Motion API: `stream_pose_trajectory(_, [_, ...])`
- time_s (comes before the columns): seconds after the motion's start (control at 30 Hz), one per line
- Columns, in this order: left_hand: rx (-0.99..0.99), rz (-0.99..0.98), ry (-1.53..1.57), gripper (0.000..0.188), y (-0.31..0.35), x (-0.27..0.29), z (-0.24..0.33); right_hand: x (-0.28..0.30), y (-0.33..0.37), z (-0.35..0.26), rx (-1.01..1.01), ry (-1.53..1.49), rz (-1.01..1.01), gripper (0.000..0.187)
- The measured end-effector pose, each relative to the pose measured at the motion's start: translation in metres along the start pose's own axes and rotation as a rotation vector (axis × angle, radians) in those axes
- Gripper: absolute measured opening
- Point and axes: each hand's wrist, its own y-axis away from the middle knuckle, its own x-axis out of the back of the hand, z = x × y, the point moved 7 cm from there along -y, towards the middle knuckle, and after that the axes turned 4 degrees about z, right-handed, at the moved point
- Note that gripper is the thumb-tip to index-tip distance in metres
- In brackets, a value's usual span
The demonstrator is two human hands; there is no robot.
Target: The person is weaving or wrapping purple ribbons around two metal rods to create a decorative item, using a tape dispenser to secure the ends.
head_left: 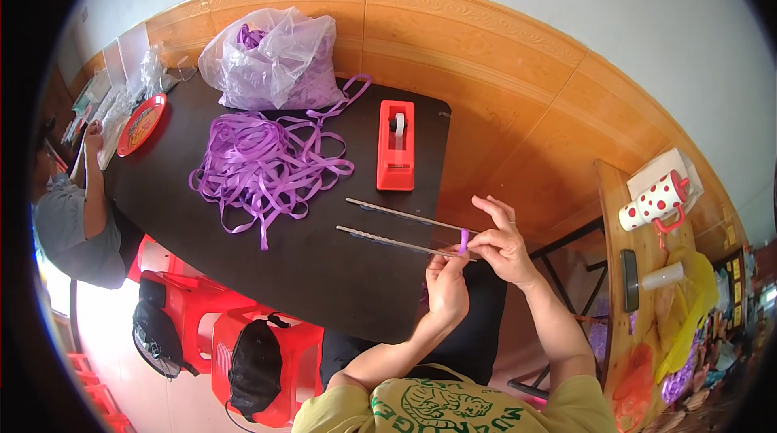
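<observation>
Two thin metal rods run side by side over the near right part of the dark table, with purple ribbon wound across them close to their right ends. My left hand pinches the ribbon by the nearer rod. On the other side, the thumb and a finger of my right hand close on the same ribbon, with other fingers raised. The fingertips partly hide the rod ends. Left of the rods lies a loose heap of purple ribbon, beside a red tape dispenser.
Behind the heap stands a plastic bag of purple ribbon. A red plate and a co-worker's arm are at far left. Red stools stand below. To the right, a wooden table bears a dotted cup.
</observation>
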Motion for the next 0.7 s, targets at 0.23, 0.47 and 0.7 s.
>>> stream_pose_trajectory(0.23, [0.002,0.029,-0.003,0.007,-0.001,0.005,-0.001,0.01,0.013,0.001,-0.097,-0.069,0.162,0.014])
stream_pose_trajectory(0.47, [0.001,0.025,-0.014,0.008,0.0,0.005,-0.002,0.001,0.025,0.0,-0.141,-0.035,0.288,0.014])
stream_pose_trajectory(0.7, [0.01,0.03,-0.037,0.007,0.002,0.003,0.001,-0.013,0.031,0.003,-0.338,-0.163,0.279,0.019])
